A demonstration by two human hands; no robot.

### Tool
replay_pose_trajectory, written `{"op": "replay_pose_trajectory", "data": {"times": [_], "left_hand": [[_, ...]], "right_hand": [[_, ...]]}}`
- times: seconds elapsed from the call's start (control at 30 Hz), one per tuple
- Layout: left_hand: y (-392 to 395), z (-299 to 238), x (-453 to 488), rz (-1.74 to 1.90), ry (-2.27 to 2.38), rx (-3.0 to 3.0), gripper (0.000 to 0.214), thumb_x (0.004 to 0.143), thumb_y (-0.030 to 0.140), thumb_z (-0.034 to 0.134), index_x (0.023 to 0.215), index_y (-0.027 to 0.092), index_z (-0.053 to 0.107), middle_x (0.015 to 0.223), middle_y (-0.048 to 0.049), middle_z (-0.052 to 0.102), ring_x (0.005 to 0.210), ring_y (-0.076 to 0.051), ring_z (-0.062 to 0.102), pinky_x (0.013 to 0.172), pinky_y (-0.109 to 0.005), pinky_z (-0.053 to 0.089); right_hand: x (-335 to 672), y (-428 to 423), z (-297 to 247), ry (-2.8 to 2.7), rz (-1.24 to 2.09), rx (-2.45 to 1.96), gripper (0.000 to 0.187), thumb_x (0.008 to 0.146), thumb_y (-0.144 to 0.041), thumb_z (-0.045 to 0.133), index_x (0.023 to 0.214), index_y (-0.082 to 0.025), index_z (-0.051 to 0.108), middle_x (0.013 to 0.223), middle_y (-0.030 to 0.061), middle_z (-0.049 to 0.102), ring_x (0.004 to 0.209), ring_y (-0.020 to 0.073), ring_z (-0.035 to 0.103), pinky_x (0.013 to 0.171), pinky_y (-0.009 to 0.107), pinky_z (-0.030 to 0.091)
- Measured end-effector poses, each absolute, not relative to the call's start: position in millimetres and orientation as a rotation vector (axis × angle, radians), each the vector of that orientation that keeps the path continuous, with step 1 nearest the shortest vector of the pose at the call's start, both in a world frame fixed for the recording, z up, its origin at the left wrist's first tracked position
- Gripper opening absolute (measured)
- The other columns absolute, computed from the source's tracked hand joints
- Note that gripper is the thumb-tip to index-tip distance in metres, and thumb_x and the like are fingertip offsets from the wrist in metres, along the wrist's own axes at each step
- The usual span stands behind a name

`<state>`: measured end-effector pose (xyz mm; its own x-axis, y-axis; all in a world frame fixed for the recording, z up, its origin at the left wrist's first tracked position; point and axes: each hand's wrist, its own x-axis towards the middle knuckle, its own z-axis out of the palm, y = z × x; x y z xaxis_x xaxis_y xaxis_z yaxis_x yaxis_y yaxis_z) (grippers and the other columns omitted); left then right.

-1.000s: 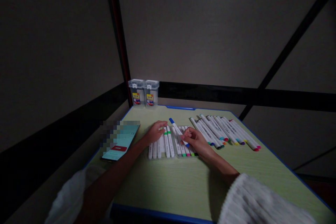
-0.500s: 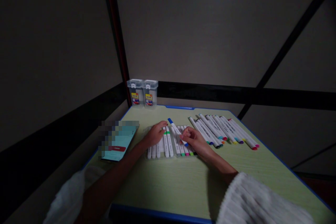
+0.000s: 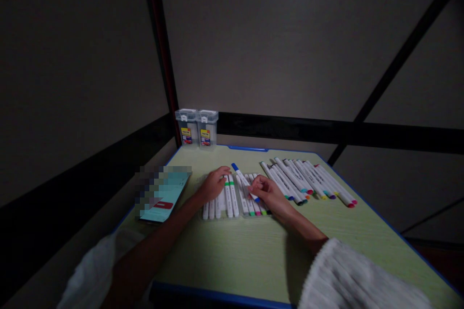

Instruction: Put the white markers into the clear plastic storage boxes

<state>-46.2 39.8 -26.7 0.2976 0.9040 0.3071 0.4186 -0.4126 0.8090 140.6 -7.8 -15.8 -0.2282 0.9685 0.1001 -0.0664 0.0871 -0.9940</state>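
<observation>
Between the fingers of my right hand (image 3: 267,193) is a white marker (image 3: 240,176) with blue ends, held at a slant above the clear case. My left hand (image 3: 215,184) lies over the upper part of the case's left half, its fingers stretched toward the right and touching the markers or the case there; the exact contact is hidden. In the left half of the clear case (image 3: 221,219) several white markers stand side by side, two of them with green bands (image 3: 232,198). More markers (image 3: 251,206) with coloured tips fill part of the right half, partly covered by my right hand.
Several loose markers (image 3: 302,178) lie in a slanting group on the right of the table (image 3: 232,251). Two lidded clear plastic boxes (image 3: 208,130) stand at the back left corner. A phone-like flat thing with a teal screen (image 3: 170,193), partly blurred, lies at the left edge.
Almost nothing differs. Both hands and the blue-ended marker keep practically the same place.
</observation>
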Motion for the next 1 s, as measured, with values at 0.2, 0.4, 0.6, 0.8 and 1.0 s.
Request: {"op": "replay_pose_trajectory", "data": {"times": [0.2,0.4,0.6,0.8,1.0], "left_hand": [[40.2,-26.4,-45.3,1.091,1.149,1.913,0.031,0.069,0.003,0.040,0.094,0.015,0.055,0.094,-0.0055,0.064,0.094,-0.015,0.057,0.092,-0.033,0.040],[37.2,-19.7,-43.9,1.170,1.105,1.792,0.025,0.071,0.007,0.042,0.092,0.014,0.053,0.094,-0.0073,0.062,0.089,-0.015,0.058,0.082,-0.030,0.045],[27.3,-6.6,-39.5,1.290,1.037,1.488,0.040,0.062,0.017,0.060,0.100,0.016,0.048,0.095,-0.0018,0.055,0.065,-0.010,0.060,0.060,-0.022,0.049],[23.1,0.9,-36.7,1.428,1.092,1.419,0.038,0.052,0.020,0.070,0.085,0.015,0.052,0.088,-0.0012,0.058,0.062,-0.010,0.059,0.061,-0.023,0.048],[26.2,4.8,-47.7,1.431,1.099,1.312,0.034,0.054,0.024,0.070,0.081,0.015,0.051,0.068,0.0013,0.060,0.060,-0.013,0.061,0.058,-0.025,0.048]], "right_hand": [[140.0,-8.0,-14.9,-1.372,1.342,-0.970,0.029,0.063,-0.038,0.067,0.061,-0.019,0.044,0.051,-0.0026,0.059,0.049,0.0100,0.048,0.052,0.024,0.032],[141.3,-6.3,-17.0,-1.368,1.345,-0.965,0.029,0.063,-0.038,0.068,0.061,-0.019,0.045,0.051,-0.0027,0.059,0.049,0.0105,0.049,0.052,0.024,0.032],[141.2,-5.8,-17.2,-1.382,1.334,-0.954,0.029,0.063,-0.037,0.067,0.060,-0.020,0.044,0.050,-0.0034,0.057,0.049,0.0103,0.048,0.053,0.024,0.032],[140.5,-5.3,-16.8,-1.395,1.326,-0.960,0.029,0.063,-0.038,0.067,0.060,-0.020,0.044,0.049,-0.0034,0.056,0.048,0.0102,0.048,0.052,0.024,0.032],[140.9,-7.6,-13.8,-1.378,1.334,-0.979,0.030,0.061,-0.038,0.068,0.060,-0.020,0.045,0.050,-0.0038,0.056,0.048,0.0099,0.048,0.051,0.023,0.033]]}}
